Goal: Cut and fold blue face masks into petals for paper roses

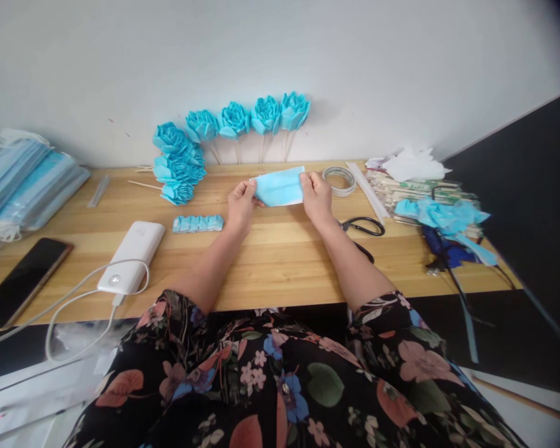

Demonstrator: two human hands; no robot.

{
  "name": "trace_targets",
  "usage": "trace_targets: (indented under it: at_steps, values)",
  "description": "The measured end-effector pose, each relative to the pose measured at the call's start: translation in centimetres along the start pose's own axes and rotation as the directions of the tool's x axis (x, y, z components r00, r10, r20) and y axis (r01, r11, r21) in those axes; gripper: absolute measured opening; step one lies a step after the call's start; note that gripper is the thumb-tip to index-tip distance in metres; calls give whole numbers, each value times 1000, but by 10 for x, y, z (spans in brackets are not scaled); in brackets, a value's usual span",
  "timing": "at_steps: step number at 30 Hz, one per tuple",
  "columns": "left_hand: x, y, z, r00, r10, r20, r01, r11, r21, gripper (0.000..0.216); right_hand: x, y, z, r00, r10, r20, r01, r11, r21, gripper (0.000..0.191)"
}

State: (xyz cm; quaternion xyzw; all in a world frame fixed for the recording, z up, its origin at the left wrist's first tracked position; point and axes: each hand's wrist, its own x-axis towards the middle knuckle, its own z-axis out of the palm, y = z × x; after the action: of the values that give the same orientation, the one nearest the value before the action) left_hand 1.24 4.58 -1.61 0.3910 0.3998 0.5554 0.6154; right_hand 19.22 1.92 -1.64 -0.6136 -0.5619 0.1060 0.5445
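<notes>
A light blue rectangular face mask sheet (280,186), with no ear loops showing, is stretched between my hands above the wooden table. My left hand (241,200) pinches its left edge. Its right edge is gripped by my right hand (316,191), thumb on top. Below and left of my left hand lies a short row of folded blue pieces (198,223). Close to my right hand is a roll of tape (340,180). Black-handled scissors (364,226) lie partly hidden under my right forearm.
Blue flowers on sticks (234,119) lean against the wall, with others lying at left (180,163). Stacked masks (30,183), a phone (25,281) and a corded white power bank (131,256) occupy the left. Clear strips (368,191) and blue scraps (441,214) are at right.
</notes>
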Motion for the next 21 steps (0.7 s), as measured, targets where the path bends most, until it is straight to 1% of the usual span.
trace_targets:
  at_steps: [4,7,12,14,18,21]
  values:
    - [2,2,2,999,-48,16,48,997,-60,32,1,2,3,1000,6,-24,-5,999,32,49]
    - [4,2,1,998,-55,25,58,993,-104,31,2,4,6,999,34,-21,-32,996,82,49]
    - [6,-1,-2,999,-18,37,22,994,-111,33,1,9,3,988,112,107,-129,976,176,45]
    - [5,-2,-3,999,-19,32,22,994,-108,32,0,11,2,982,130,135,-154,971,184,44]
    - [5,-3,-5,999,-26,30,29,992,-122,31,0,14,4,973,154,172,-188,961,204,50]
    - [5,-2,-5,999,-19,32,23,992,-127,31,1,17,6,958,187,220,-243,934,263,48]
